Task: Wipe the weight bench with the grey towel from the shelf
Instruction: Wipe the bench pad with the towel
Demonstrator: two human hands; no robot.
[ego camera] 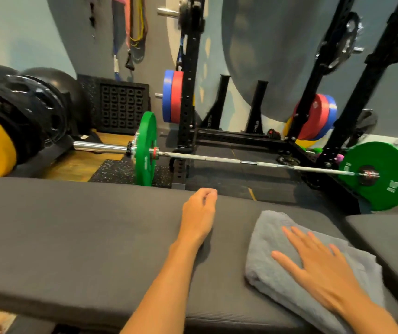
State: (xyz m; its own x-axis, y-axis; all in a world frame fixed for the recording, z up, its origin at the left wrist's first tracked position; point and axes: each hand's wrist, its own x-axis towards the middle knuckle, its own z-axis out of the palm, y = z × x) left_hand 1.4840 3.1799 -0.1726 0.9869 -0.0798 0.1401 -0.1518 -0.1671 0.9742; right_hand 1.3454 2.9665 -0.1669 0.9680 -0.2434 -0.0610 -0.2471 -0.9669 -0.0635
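Grey folded terry towel already off shelf, lying on dark padded weight-bench counter. Right hand flat on it, fingers spread; left hand curled over far edge. Most of the pad likely unwiped.

The room is evenly and fairly brightly lit with a warm cast, and no lamp shows. Shadows are soft: a faint one lies on the counter just under the left hand and wrist. Bright glare sits on the chrome sleeve of the barbell and on the shiny black plates at left. The wide lens bends straight lines, so the rack posts lean outward and the counter's edge curves. Motion blur smears the green plate at right, the upper rack and the far wall. The towel nap reads softly, without fine detail.
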